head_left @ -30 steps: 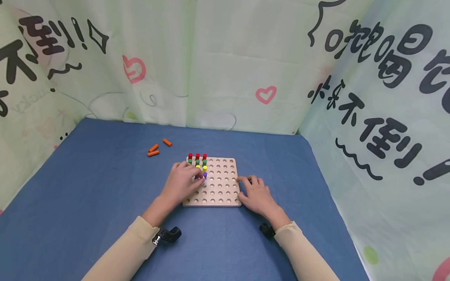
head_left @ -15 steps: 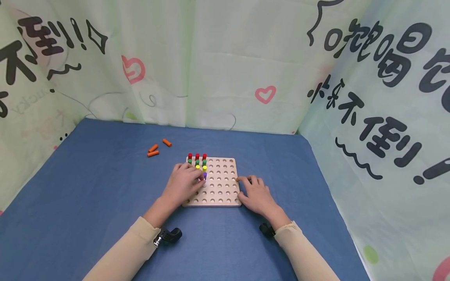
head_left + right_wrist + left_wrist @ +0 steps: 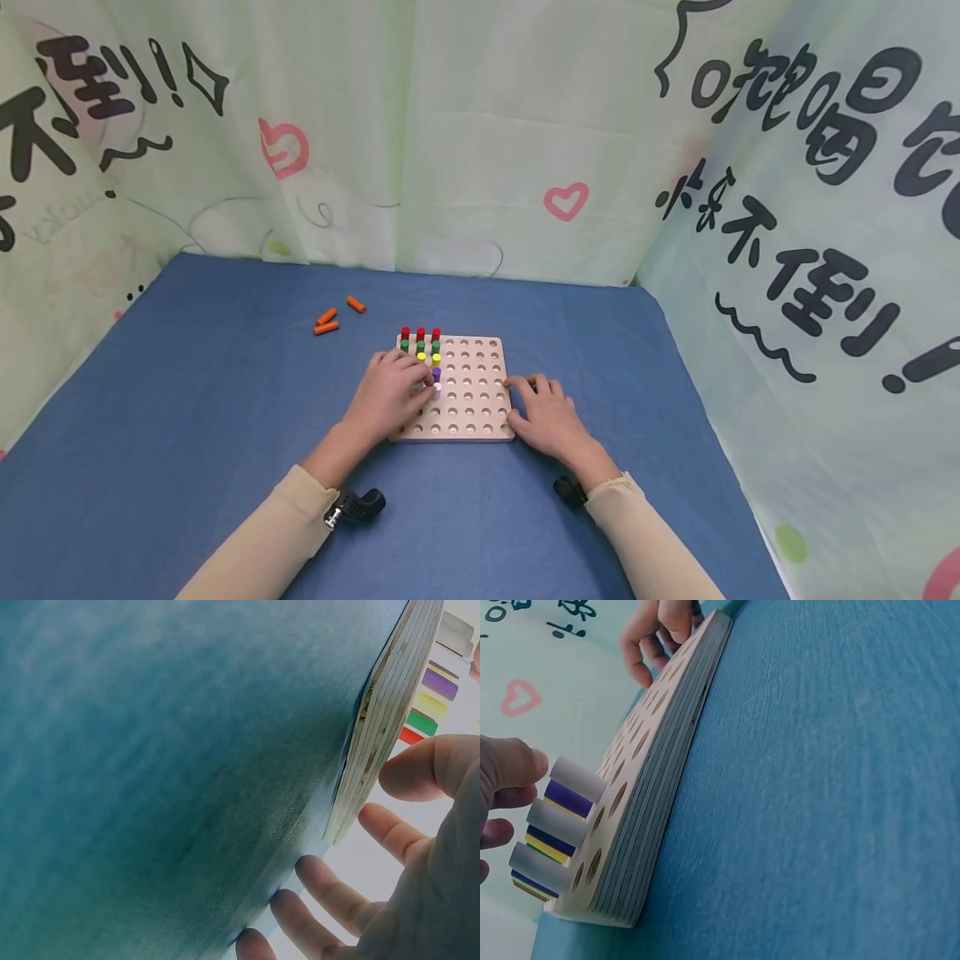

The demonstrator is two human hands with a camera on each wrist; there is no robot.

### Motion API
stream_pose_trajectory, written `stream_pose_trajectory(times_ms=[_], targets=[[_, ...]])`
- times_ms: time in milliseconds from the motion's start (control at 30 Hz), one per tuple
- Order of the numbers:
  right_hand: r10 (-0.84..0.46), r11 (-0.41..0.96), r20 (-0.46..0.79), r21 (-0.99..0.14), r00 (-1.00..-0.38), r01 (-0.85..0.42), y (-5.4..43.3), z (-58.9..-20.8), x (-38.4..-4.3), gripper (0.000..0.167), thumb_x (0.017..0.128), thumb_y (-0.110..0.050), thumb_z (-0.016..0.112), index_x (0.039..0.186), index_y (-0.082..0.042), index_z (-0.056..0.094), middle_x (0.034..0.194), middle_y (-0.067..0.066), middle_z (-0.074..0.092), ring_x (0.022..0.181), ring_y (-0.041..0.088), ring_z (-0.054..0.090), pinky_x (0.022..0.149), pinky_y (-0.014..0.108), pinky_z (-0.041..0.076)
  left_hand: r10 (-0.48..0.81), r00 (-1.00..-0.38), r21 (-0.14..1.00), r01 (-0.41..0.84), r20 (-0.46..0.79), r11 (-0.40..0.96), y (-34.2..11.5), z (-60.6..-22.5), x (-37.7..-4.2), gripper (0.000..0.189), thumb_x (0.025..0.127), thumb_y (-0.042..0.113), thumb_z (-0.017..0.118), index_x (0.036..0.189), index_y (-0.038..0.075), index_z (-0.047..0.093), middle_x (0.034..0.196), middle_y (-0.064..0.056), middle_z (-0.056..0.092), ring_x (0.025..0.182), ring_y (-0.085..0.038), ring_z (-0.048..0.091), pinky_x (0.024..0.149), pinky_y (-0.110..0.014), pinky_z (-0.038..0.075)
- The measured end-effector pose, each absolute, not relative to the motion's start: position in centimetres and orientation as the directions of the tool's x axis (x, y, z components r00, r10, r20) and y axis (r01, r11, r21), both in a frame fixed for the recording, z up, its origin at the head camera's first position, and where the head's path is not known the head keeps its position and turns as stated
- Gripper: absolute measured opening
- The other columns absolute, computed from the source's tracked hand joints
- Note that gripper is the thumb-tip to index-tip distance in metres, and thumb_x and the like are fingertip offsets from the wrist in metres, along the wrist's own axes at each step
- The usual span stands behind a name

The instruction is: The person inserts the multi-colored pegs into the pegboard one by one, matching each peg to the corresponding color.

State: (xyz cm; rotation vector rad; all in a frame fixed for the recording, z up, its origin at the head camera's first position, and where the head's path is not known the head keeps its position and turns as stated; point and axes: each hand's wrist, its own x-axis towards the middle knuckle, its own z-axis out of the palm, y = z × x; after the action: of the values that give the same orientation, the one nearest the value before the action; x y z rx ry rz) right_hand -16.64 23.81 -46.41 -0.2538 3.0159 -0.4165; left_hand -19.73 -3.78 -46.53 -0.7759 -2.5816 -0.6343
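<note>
A pale wooden pegboard lies flat, its left columns filled with pegs. Red pegs form the far row, then green pegs, yellow pegs and purple ones. My left hand hovers over the left columns and hides part of them. In the left wrist view, three white pegs stand in a row, and the left thumb is right at the top of the nearest. Its other fingers are loosely bent, holding nothing. My right hand rests at the board's right edge, thumb and index finger against it.
Several loose orange pegs lie on the blue cloth beyond the board's far left corner. A pale printed curtain stands behind and along both sides of the table. Each wrist wears a black camera strap.
The left fingers have loosened from the white peg in the third column, which stands in its hole with its top showing. The right hand has stayed in place.
</note>
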Motion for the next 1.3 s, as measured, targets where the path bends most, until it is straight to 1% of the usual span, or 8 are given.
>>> stream_pose_trajectory(times_ms=[200,500,633,733,833,967,1067,1300], targets=[[-0.173,0.951,-0.068,-0.272,-0.983,-0.148,23.8,-46.4,-16.6,0.047,0.099,-0.027,0.054,0.146,-0.025,0.052,0.145,0.018,0.048,0.133,0.045,0.043,0.102,0.066,0.039,0.396,-0.789,0.319,0.57,0.47,0.757,-4.7,-46.1,-20.2,0.008,0.088,0.02,0.082,0.086,0.019,0.074,0.09,0.002,0.072,0.094,-0.021,0.06,0.09,-0.048,0.047],[-0.169,0.952,-0.065,-0.269,-0.983,-0.146,23.8,-46.2,-16.6,0.048,0.098,-0.026,0.053,0.146,-0.024,0.052,0.145,0.018,0.047,0.133,0.044,0.043,0.101,0.066,0.039,0.322,-0.852,0.327,0.469,0.412,0.821,-7.7,-45.5,-22.9,0.008,0.091,0.019,0.08,0.095,0.013,0.075,0.104,-0.007,0.075,0.103,-0.03,0.063,0.095,-0.053,0.048],[-0.171,0.952,-0.071,-0.267,-0.983,-0.146,23.9,-46.2,-16.6,0.047,0.099,-0.026,0.053,0.146,-0.024,0.052,0.145,0.018,0.047,0.134,0.045,0.043,0.101,0.066,0.039,0.293,-0.874,0.323,0.426,0.387,0.845,-9.6,-45.9,-24.3,0.008,0.092,0.017,0.077,0.096,0.01,0.074,0.102,-0.01,0.074,0.1,-0.033,0.063,0.094,-0.054,0.049],[-0.177,0.95,-0.072,-0.273,-0.982,-0.151,23.9,-46.3,-16.6,0.047,0.099,-0.027,0.053,0.146,-0.024,0.052,0.144,0.018,0.047,0.134,0.046,0.043,0.102,0.067,0.039,0.272,-0.898,0.32,0.386,0.347,0.865,-11.0,-46.5,-25.3,0.009,0.093,0.015,0.076,0.098,0.008,0.073,0.103,-0.012,0.073,0.102,-0.034,0.062,0.093,-0.055,0.049],[-0.182,0.949,-0.071,-0.274,-0.981,-0.156,23.8,-46.4,-16.5,0.047,0.1,-0.027,0.052,0.147,-0.024,0.052,0.144,0.018,0.048,0.133,0.046,0.043,0.101,0.067,0.039,0.261,-0.918,0.323,0.354,0.298,0.878,-12.4,-47.2,-26.1,0.013,0.094,0.013,0.074,0.104,0.005,0.071,0.109,-0.016,0.07,0.106,-0.038,0.06,0.093,-0.055,0.049],[-0.182,0.951,-0.081,-0.268,-0.98,-0.154,23.9,-46.4,-16.5,0.047,0.101,-0.027,0.052,0.148,-0.025,0.051,0.145,0.017,0.047,0.134,0.045,0.043,0.101,0.066,0.04,0.25,-0.939,0.33,0.32,0.238,0.888,-13.9,-47.9,-26.9,0.022,0.097,0.011,0.069,0.116,0.0,0.067,0.126,-0.024,0.06,0.115,-0.044,0.055,0.097,-0.057,0.047],[-0.189,0.953,-0.084,-0.258,-0.978,-0.162,23.8,-46.4,-16.6,0.047,0.102,-0.028,0.052,0.149,-0.025,0.05,0.146,0.017,0.047,0.134,0.044,0.043,0.101,0.065,0.041,0.233,-0.953,0.335,0.287,0.194,0.897,-14.7,-48.1,-27.3,0.029,0.099,0.011,0.066,0.125,-0.002,0.062,0.135,-0.028,0.053,0.122,-0.047,0.05,0.101,-0.06,0.045],[-0.188,0.952,-0.093,-0.264,-0.978,-0.158,23.8,-46.2,-16.5,0.047,0.103,-0.028,0.05,0.149,-0.026,0.049,0.147,0.017,0.046,0.136,0.045,0.042,0.101,0.065,0.04,0.215,-0.967,0.322,0.248,0.136,0.914,-15.0,-47.9,-27.9,0.032,0.103,0.01,0.058,0.133,-0.003,0.058,0.134,-0.031,0.05,0.121,-0.049,0.047,0.1,-0.061,0.043]])
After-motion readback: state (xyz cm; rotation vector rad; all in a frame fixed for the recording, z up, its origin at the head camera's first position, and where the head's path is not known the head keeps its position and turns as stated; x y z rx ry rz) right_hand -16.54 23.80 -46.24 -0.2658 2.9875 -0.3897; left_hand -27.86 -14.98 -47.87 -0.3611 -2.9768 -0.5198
